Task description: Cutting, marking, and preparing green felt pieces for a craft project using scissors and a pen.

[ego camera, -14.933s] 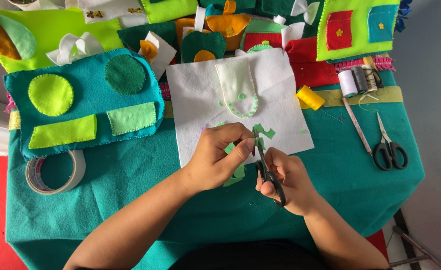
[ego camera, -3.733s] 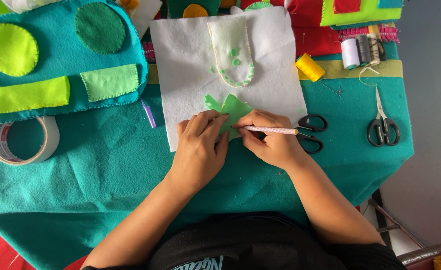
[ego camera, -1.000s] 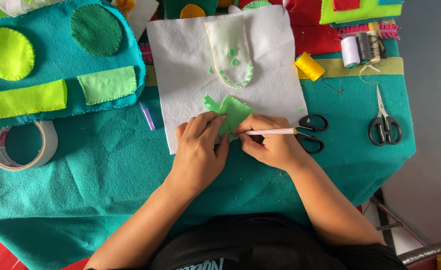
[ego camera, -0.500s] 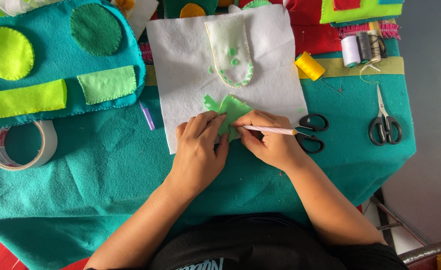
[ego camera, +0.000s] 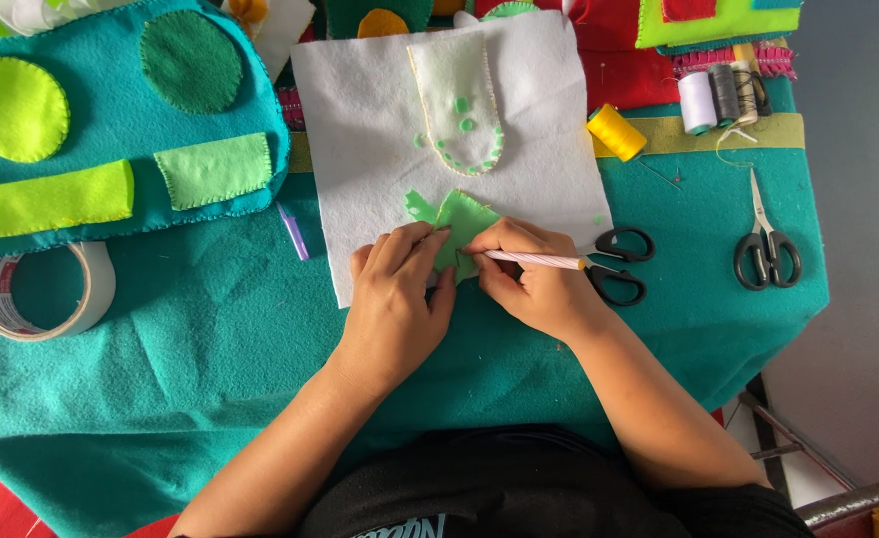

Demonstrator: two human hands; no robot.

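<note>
both hands [ego camera: 459,289] pin green felt piece [ego camera: 462,221] beneath fingertips.

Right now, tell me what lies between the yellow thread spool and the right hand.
In the head view, between the yellow thread spool and the right hand lie the white felt sheet's corner and black-handled scissors.

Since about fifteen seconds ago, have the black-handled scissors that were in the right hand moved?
Yes. The black-handled scissors left the right hand, which now holds a pencil; they lie on the teal cloth beside the white felt sheet.
</note>
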